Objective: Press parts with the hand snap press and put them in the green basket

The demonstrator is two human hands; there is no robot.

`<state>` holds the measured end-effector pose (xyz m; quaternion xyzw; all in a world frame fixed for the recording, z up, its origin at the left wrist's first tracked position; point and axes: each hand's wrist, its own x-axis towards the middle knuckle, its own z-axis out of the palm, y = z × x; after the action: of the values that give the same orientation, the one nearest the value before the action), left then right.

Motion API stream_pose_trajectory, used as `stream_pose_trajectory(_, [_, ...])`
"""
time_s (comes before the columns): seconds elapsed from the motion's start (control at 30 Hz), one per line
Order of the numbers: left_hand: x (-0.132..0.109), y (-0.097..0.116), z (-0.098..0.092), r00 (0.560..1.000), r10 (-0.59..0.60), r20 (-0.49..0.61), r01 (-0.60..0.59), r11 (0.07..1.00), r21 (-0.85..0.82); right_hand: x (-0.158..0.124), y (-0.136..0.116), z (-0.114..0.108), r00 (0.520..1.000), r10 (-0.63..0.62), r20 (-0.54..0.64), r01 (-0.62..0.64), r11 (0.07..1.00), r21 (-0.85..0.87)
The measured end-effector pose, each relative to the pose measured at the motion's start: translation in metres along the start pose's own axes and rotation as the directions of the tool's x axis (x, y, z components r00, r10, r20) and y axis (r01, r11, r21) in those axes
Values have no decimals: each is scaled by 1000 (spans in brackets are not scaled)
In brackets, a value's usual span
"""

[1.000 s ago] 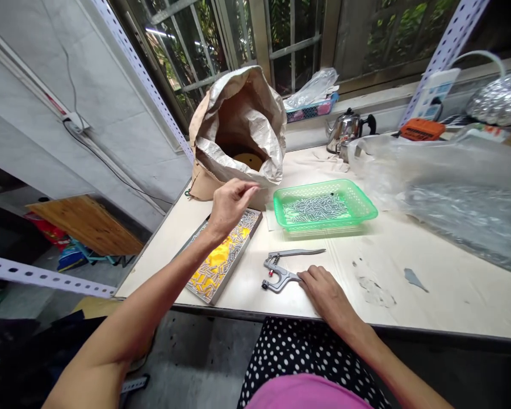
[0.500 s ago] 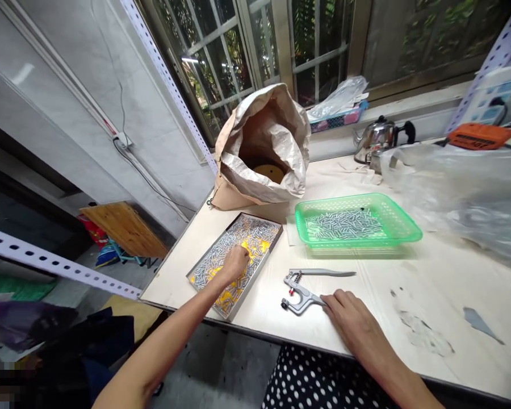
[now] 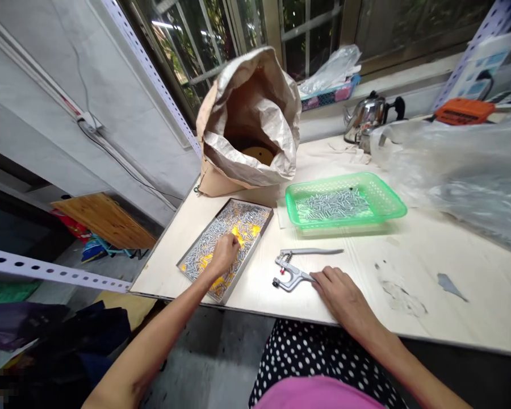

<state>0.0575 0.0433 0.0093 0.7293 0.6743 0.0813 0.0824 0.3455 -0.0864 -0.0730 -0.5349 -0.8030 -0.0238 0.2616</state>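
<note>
The left hand (image 3: 225,254) is curled into the tray (image 3: 251,253) beneath it, fingertips bunched among small metal pieces (image 3: 234,216), a catch not discernible, while the pliers (image 3: 298,270) are apparently steadied at the handle by the flat, unclenched right hand (image 3: 339,289).

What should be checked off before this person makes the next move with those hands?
1. The left hand is down in the tray, on the metal pieces: ok.
2. A piece is pinched in that hand: cannot tell.
3. The right hand grips the pliers: not ok; it only touches the handle, and they lie flat on the table.
4. The tray sits wholly on the table: ok, near corner close to the edge.
5. The green basket is level, pieces inside: ok.
</note>
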Motion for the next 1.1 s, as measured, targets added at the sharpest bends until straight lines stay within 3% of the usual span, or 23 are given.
stream_pose_trajectory(0.1, [-8, 16, -10, 998, -6, -63, 0, 996, -89, 2, -1, -6, 999, 24, 46, -24, 1000, -8])
stream_pose_trajectory(0.13, [-14, 24, -11, 997, -10, -83, -8, 979, -206, 3, -1, -6, 998, 31, 58, -31, 999, -13])
stream_pose_trajectory(0.23, [-37, 51, -3, 995, 17, 95, 41, 821, -570, 5, 1, -6, 996, 49, 81, -46, 998, -34])
stream_pose_trajectory(0.3, [-50, 65, 11, 967, 53, 247, 129, 736, -665, 5, 2, -6, 995, 56, 87, -52, 998, -45])
stream_pose_trajectory(0.4, [-56, 73, 34, 941, 45, 336, 199, 730, -653, 5, 2, -7, 993, 63, 97, -58, 997, -51])
stream_pose_trajectory(0.53, [-46, 65, 48, 916, 14, 400, 205, 842, -499, 6, 1, -10, 993, 63, 104, -58, 997, -52])
stream_pose_trajectory(0.67, [-41, 62, 48, 885, 4, 465, 217, 880, -422, 7, 1, -10, 992, 80, 100, -76, 996, -40])
stream_pose_trajectory(0.9, [-41, 73, 40, 804, -67, 591, 407, 787, -464, 9, -1, -13, 991, 93, 96, -89, 995, -54])
stream_pose_trajectory(1.1, [-35, 79, 28, 716, -56, 695, 413, 838, -357, 8, 1, -10, 992, 103, 79, -99, 994, -51])
